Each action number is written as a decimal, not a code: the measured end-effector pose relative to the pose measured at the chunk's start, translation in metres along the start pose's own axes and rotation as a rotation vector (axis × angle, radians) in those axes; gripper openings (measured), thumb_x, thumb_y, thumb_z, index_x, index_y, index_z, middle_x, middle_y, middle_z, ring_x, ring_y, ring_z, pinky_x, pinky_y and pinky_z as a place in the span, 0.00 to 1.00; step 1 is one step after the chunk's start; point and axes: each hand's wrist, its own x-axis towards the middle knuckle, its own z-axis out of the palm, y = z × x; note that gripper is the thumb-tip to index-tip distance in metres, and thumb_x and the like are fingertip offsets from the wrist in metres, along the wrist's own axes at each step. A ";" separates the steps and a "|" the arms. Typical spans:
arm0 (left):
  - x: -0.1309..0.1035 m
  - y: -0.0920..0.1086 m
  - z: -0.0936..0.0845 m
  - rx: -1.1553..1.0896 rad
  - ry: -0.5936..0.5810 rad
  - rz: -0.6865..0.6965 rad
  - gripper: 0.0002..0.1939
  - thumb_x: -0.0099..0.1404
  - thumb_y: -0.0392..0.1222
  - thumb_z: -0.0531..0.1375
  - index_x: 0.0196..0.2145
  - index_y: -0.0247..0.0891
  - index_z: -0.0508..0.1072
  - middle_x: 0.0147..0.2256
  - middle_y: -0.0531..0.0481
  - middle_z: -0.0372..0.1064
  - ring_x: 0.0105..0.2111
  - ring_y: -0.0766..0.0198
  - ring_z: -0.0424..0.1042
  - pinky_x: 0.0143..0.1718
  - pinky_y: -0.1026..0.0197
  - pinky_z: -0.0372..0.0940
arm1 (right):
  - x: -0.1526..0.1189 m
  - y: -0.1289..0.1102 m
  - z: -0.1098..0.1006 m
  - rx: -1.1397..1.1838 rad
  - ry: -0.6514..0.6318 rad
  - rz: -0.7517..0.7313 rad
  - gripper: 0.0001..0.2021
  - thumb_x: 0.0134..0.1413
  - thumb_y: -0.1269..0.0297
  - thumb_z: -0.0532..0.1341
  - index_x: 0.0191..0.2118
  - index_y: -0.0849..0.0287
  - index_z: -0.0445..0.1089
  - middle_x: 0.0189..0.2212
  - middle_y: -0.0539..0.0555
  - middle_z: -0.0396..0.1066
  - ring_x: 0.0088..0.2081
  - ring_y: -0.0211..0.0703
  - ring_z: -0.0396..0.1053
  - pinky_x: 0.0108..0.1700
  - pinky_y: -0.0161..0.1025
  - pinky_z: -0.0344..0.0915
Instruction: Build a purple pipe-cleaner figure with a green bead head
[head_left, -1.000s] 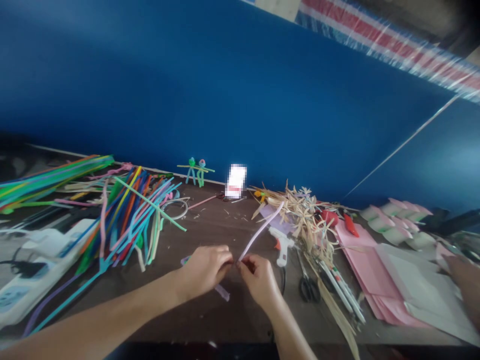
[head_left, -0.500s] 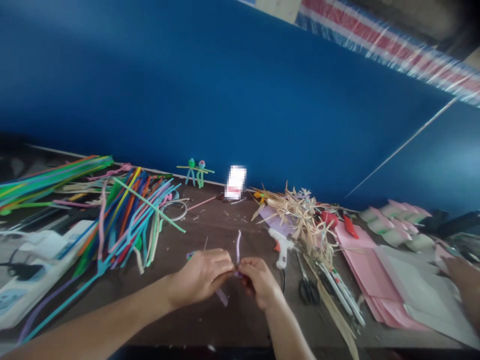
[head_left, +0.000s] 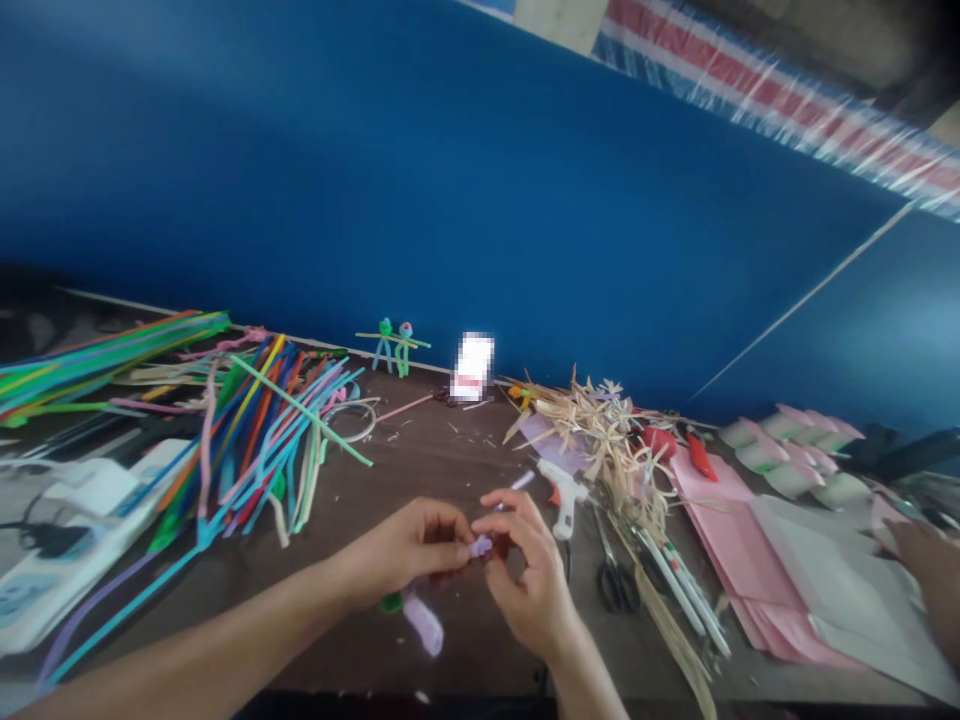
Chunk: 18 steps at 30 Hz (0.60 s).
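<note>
Over the front middle of the dark table, both hands meet at a lilac pipe cleaner [head_left: 480,546] with a bent or twisted middle. My left hand [head_left: 416,550] pinches it between thumb and fingers. My right hand [head_left: 531,590] has its thumb and curled fingers around the other side, and the strand's free end sticks out beyond the fingertips toward the glue gun. Below my left hand hang a lilac fuzzy loop [head_left: 425,625] and a small green piece [head_left: 391,602]; how they join the pinched part is hidden.
A heap of coloured pipe cleaners [head_left: 262,440] and a white power strip [head_left: 90,545] lie left. Two pipe-cleaner figures [head_left: 395,350] stand by a blurred phone [head_left: 472,365]. Right are a glue gun [head_left: 562,495], scissors [head_left: 616,580], straw flowers [head_left: 592,430], pink sheets [head_left: 739,540] and another person's hand [head_left: 919,555].
The lilac strand's free end has swung from upright to leaning right. My right hand has turned and its fingers have lifted and spread. More of the lilac loop shows beneath my left hand.
</note>
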 end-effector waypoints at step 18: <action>0.002 -0.001 0.001 0.819 0.412 0.354 0.07 0.57 0.36 0.53 0.26 0.35 0.70 0.24 0.53 0.66 0.26 0.69 0.64 0.27 0.68 0.56 | -0.010 0.001 0.019 -0.075 0.005 0.293 0.03 0.46 0.71 0.53 0.29 0.59 0.61 0.16 0.45 0.59 0.18 0.33 0.57 0.21 0.29 0.51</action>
